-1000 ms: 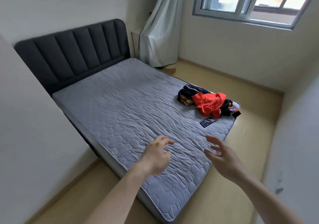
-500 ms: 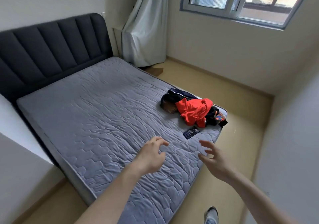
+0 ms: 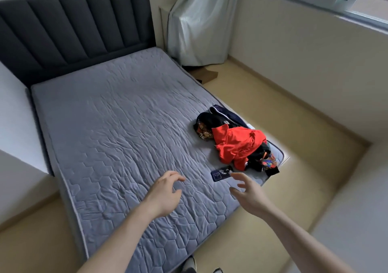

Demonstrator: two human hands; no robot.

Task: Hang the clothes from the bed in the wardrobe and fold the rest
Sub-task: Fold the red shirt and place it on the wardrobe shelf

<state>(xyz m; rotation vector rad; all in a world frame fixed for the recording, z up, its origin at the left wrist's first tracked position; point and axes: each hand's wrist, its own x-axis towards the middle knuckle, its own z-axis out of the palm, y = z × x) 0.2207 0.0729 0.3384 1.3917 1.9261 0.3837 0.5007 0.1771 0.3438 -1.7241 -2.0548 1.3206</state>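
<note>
Grey quilted mattress (image 3: 117, 138) holds your crumpled orange-and-dark clothes pile (image 3: 237, 144), centre-right, untouched; left hand (image 3: 165, 193) and right hand (image 3: 249, 193) hover empty, fingers loose. Everything remains.

A crumpled heap of clothes (image 3: 237, 140), red garment uppermost, lies at the grey bed's (image 3: 117, 129) foot corner.

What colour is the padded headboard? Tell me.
Dark charcoal grey padded headboard, vertically channelled; head view.
</note>
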